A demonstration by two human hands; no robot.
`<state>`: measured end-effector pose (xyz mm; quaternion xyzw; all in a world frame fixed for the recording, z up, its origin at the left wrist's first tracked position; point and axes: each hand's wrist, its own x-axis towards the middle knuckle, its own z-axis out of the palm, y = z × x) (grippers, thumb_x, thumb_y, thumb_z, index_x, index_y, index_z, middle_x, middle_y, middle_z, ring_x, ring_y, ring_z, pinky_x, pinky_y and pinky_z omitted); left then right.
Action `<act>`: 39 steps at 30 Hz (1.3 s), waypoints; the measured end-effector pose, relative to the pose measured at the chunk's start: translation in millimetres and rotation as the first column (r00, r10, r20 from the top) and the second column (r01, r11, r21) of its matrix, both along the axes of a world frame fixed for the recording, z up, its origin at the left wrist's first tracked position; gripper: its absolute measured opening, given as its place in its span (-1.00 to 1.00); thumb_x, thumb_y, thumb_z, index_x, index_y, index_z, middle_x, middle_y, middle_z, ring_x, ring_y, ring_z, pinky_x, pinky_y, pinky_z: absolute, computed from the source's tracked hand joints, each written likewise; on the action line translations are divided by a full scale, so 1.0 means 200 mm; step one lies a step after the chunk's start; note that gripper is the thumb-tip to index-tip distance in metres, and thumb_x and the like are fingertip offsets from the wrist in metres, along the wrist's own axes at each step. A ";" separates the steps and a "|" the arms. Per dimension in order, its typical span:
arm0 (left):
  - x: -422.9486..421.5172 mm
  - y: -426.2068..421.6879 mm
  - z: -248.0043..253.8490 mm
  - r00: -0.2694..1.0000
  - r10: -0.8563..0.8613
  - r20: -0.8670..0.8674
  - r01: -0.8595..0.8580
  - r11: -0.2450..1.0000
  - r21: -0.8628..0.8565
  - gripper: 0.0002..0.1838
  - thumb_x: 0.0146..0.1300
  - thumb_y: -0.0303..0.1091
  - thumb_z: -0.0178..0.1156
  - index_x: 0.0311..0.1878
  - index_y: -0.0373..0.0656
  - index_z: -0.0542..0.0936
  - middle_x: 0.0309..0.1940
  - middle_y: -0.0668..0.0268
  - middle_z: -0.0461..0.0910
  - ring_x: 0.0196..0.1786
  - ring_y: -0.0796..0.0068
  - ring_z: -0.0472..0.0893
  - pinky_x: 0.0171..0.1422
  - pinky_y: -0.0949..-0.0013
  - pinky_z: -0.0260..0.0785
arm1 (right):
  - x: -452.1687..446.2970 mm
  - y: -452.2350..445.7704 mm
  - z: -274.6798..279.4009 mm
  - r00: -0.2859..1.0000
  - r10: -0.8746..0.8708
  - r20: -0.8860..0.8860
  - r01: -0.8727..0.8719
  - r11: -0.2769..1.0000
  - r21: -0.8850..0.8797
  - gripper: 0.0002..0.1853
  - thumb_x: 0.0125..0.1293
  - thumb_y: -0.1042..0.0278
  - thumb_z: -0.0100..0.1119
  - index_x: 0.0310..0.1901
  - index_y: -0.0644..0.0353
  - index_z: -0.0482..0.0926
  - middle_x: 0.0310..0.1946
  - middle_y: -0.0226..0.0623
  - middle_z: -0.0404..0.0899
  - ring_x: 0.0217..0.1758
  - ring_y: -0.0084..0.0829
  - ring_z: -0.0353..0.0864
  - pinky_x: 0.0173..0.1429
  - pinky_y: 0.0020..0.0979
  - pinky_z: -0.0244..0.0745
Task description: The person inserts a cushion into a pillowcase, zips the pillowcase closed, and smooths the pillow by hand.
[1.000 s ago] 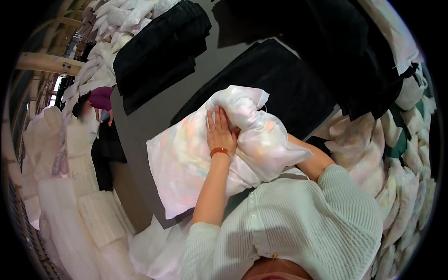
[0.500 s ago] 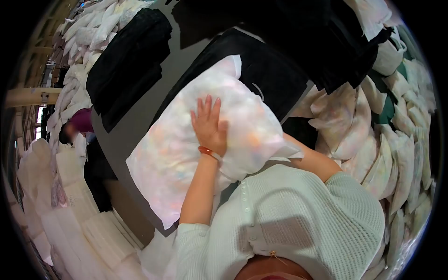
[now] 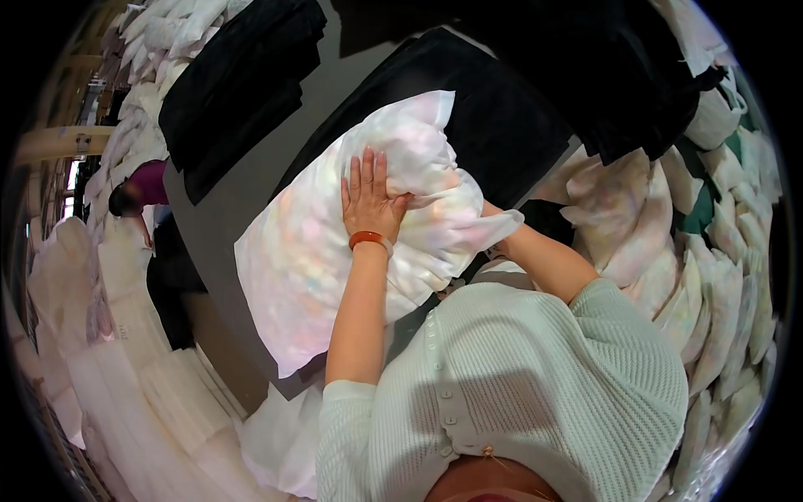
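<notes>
A plump white pillow-like bag (image 3: 293, 251), with pale pink, yellow and blue patches showing through its cloth, lies slanted in front of me. My left hand (image 3: 372, 201), with an orange-red bracelet on its wrist, rests flat on top with fingers stretched out. My right forearm (image 3: 544, 255) reaches in at the bag's right end, where folds and a pointed corner cover most of my right hand. Its fingers are hidden, so their grip cannot be told. Under the bag lies a folded black cloth (image 3: 502, 109) on the grey table (image 3: 242, 192).
Another black cloth stack (image 3: 242, 84) lies at the table's upper left, and more black cloth (image 3: 619, 75) at the upper right. Stuffed white bags (image 3: 611, 209) pile up on the right. A person in a purple top (image 3: 149, 184) bends at the left beside white sheets (image 3: 125, 335).
The bag's right side has become more bunched and creased, its lower left corner has risen. My left hand has shifted slightly up the bag; my right forearm has moved inward.
</notes>
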<state>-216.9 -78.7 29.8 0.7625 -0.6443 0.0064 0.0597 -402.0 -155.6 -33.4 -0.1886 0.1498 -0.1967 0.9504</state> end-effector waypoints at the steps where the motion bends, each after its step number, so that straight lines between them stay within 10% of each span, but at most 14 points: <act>1: 0.02 0.00 0.00 1.000 -0.001 -0.001 0.001 1.000 -0.004 -0.06 0.27 0.07 0.17 0.60 0.16 -0.10 0.62 0.47 -0.19 0.64 0.34 -0.18 0.66 0.11 -0.38 | -0.02 -0.02 0.00 0.998 0.025 -0.049 -0.023 0.999 0.042 -0.61 0.51 0.13 0.03 0.18 0.23 0.47 0.00 -0.30 0.58 -0.03 -0.44 0.63 0.06 -0.38 0.59; 6: -0.03 -0.01 0.01 0.990 -0.137 0.023 0.138 0.956 -0.259 -0.21 0.27 -0.12 0.25 0.53 0.12 0.16 0.56 0.28 0.07 0.57 0.25 0.10 0.61 0.01 -0.22 | -0.27 0.06 0.07 0.999 0.039 0.002 -0.038 0.938 0.344 -0.48 0.49 0.17 0.06 0.39 0.19 0.30 0.26 -0.28 0.45 0.22 -0.42 0.53 0.31 -0.29 0.47; 10: -0.20 -0.01 0.04 0.872 -0.484 0.074 0.443 0.715 -0.541 -0.51 0.20 -0.25 0.28 0.24 0.10 0.57 0.24 0.33 0.53 0.32 0.27 0.47 0.50 -0.12 -0.03 | -0.38 0.26 0.16 0.907 -0.309 -0.288 0.150 0.873 -0.464 -0.40 0.41 0.35 0.16 0.43 0.11 0.22 0.30 -0.31 0.40 0.29 -0.44 0.44 0.34 -0.34 0.40; 13: -0.35 0.05 0.14 0.748 -0.574 -0.332 0.456 0.809 -0.371 -0.46 0.26 -0.13 0.19 0.33 0.08 0.49 0.33 0.36 0.45 0.42 0.26 0.36 0.53 -0.16 -0.11 | -0.42 0.31 0.27 0.935 -0.295 -0.195 0.247 0.940 -0.235 -0.40 0.42 0.37 0.13 0.45 0.10 0.19 0.34 -0.30 0.34 0.31 -0.42 0.43 0.35 -0.34 0.40; 18: -0.49 0.10 0.06 0.932 -0.348 0.098 0.352 0.936 -0.017 -0.25 0.31 0.08 0.06 0.52 0.08 0.19 0.56 0.53 0.07 0.62 0.31 -0.07 0.57 -0.23 -0.36 | -0.27 0.35 0.18 0.896 -0.444 0.021 0.400 0.826 0.396 -0.44 0.45 0.43 0.04 0.44 0.15 0.19 0.36 -0.24 0.31 0.39 -0.45 0.34 0.45 -0.37 0.26; 20: -0.45 0.10 0.04 0.938 -0.317 0.138 0.324 0.946 -0.028 -0.19 0.28 0.17 0.05 0.54 0.10 0.14 0.59 0.54 -0.02 0.63 0.31 -0.14 0.57 -0.25 -0.41 | -0.21 0.33 0.15 0.909 -0.415 -0.039 0.394 0.886 -0.243 -0.48 0.49 0.38 -0.02 0.44 0.16 0.20 0.34 -0.24 0.33 0.41 -0.48 0.29 0.46 -0.43 0.22; 24: -0.27 0.07 0.01 0.965 -0.257 0.057 0.256 0.967 0.016 -0.16 0.26 0.27 0.02 0.55 0.15 0.13 0.57 0.57 0.01 0.63 0.30 -0.15 0.60 -0.22 -0.45 | -0.24 0.20 0.08 0.949 -0.277 -0.149 0.064 0.633 -0.771 -0.61 0.54 0.30 -0.10 0.31 0.21 0.38 0.30 -0.25 0.40 0.32 -0.38 0.42 0.38 -0.39 0.34; 25: -0.24 0.08 0.00 0.966 -0.250 0.059 0.252 0.968 -0.015 -0.16 0.24 0.23 0.08 0.54 0.18 0.14 0.55 0.55 0.06 0.62 0.29 -0.13 0.60 -0.21 -0.43 | -0.25 0.17 0.13 0.965 0.024 0.262 0.030 0.979 -0.200 -0.63 0.54 0.27 -0.09 0.27 0.20 0.41 0.23 -0.26 0.45 0.24 -0.38 0.48 0.34 -0.36 0.40; 27: -0.25 0.09 -0.02 0.966 -0.245 0.089 0.245 0.969 0.006 -0.15 0.22 0.26 0.07 0.54 0.20 0.14 0.56 0.58 0.03 0.62 0.31 -0.15 0.61 -0.19 -0.43 | -0.25 0.18 0.02 0.966 -0.102 0.239 -0.010 0.904 0.427 -0.59 0.55 0.09 -0.08 0.24 0.16 0.45 0.10 -0.29 0.57 0.09 -0.38 0.59 0.24 -0.28 0.51; 30: -0.29 0.09 0.00 0.974 -0.224 -0.016 0.225 0.974 0.026 -0.20 0.27 0.18 0.07 0.55 0.23 0.11 0.57 0.64 -0.03 0.63 0.36 -0.19 0.62 -0.15 -0.43 | -0.24 0.17 -0.03 0.952 -0.170 -0.256 0.188 0.981 0.045 -0.52 0.55 -0.02 -0.12 0.27 0.15 0.43 0.15 -0.28 0.55 0.11 -0.36 0.59 0.23 -0.27 0.51; 34: -0.34 0.08 -0.03 0.909 -0.296 0.293 0.270 0.955 0.126 -0.27 0.34 -0.12 0.05 0.56 0.24 0.08 0.57 0.67 -0.02 0.63 0.35 -0.18 0.61 -0.14 -0.42 | -0.34 0.13 0.08 0.993 -0.072 0.097 0.046 0.967 0.252 -0.16 0.41 -0.42 -0.25 0.43 0.17 0.25 0.41 -0.18 0.31 0.44 -0.23 0.34 0.52 -0.05 0.15; 37: -0.39 0.08 -0.03 0.910 -0.410 0.052 0.401 0.906 0.135 -0.31 0.33 -0.15 0.07 0.53 0.10 0.17 0.54 0.48 0.11 0.62 0.33 -0.07 0.60 -0.16 -0.36 | -0.49 0.11 0.14 0.971 -0.089 -0.220 0.115 0.987 0.108 -0.06 0.35 -0.53 -0.27 0.42 0.21 0.26 0.37 -0.11 0.36 0.41 -0.18 0.38 0.52 -0.06 0.15; 38: -0.40 0.10 0.06 0.906 -0.416 -0.079 0.423 0.896 0.138 -0.33 0.32 -0.16 0.09 0.51 0.05 0.22 0.52 0.39 0.17 0.61 0.30 0.00 0.60 -0.17 -0.32 | -0.53 0.02 -0.04 0.990 -0.128 -0.051 0.138 0.947 0.291 -0.18 0.41 -0.44 -0.24 0.32 0.21 0.40 0.28 -0.12 0.48 0.33 -0.18 0.48 0.47 -0.09 0.26; 39: -0.37 0.14 0.13 0.931 -0.359 -0.063 0.364 0.922 0.131 -0.33 0.32 -0.16 0.09 0.51 0.05 0.22 0.52 0.39 0.17 0.61 0.30 0.00 0.60 -0.17 -0.32 | -0.58 -0.02 -0.04 0.928 -0.289 -0.235 0.299 0.954 0.007 -0.30 0.43 -0.34 -0.17 0.20 0.19 0.49 0.15 -0.21 0.56 0.19 -0.28 0.54 0.35 -0.17 0.36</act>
